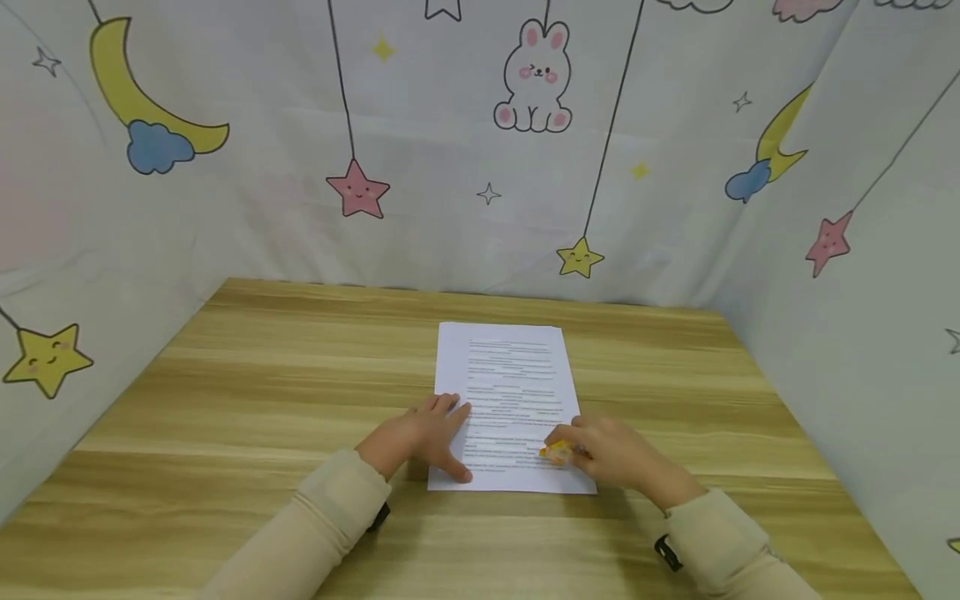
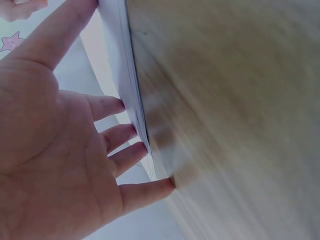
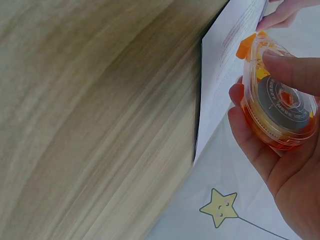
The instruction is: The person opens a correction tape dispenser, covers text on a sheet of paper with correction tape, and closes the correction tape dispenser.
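A printed sheet of paper [image 1: 452, 358] lies on the wooden table, its text lines broken by white gaps. My left hand [image 1: 426, 435] rests on the sheet's lower left edge with its fingers spread; in the left wrist view the little finger [image 2: 150, 194] reaches past the paper onto the wood. Over the lower right of the page, my right hand [image 1: 617, 454] grips a correction tape dispenser [image 1: 557, 452]. The right wrist view shows the dispenser's clear and orange case [image 3: 280, 100] between thumb and fingers, with an orange piece at its tip. Whether the tip touches the paper, I cannot tell.
The wooden table [image 1: 300, 350] extends on both sides of the sheet. White cloth [image 1: 450, 242] printed with stars, moons and a rabbit hangs behind the table and along its left and right sides. A dark band [image 1: 667, 553] shows at the right wrist.
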Tool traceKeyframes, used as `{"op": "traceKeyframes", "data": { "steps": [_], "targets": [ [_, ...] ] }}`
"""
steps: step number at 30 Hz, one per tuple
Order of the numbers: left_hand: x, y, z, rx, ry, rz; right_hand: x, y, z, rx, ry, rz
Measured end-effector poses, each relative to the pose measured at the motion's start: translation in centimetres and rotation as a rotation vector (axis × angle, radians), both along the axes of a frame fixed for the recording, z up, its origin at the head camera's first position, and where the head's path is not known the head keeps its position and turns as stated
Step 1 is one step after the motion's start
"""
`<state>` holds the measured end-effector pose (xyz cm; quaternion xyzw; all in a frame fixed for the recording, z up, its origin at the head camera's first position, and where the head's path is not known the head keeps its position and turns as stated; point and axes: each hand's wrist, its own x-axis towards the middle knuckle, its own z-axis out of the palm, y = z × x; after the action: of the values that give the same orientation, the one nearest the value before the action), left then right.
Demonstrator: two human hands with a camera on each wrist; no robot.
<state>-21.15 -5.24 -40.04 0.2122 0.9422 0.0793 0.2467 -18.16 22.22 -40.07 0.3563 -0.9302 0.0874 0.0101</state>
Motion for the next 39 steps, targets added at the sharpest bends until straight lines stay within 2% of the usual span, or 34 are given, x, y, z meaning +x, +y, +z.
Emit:
{"op": "traceKeyframes", "data": {
  "steps": [11,21,29,39],
  "targets": [
    [0.3,0.1,0.3,0.012,-0.022,0.019,0.6,-1.2,-0.1,0.038,0.068,0.082],
    [0.5,0.1,0.4,0.019,-0.024,0.033,0.4,-2.4,0.4,0.094,0.041,0.067],
    [0.4,0.1,0.3,0.015,-0.023,0.03,0.7,-3.0,0.4,0.135,0.107,0.087],
    [0.5,0.1,0.3,0.026,-0.013,0.02,0.8,-2.9,0.5,0.195,0.144,0.113]
  ]
}}
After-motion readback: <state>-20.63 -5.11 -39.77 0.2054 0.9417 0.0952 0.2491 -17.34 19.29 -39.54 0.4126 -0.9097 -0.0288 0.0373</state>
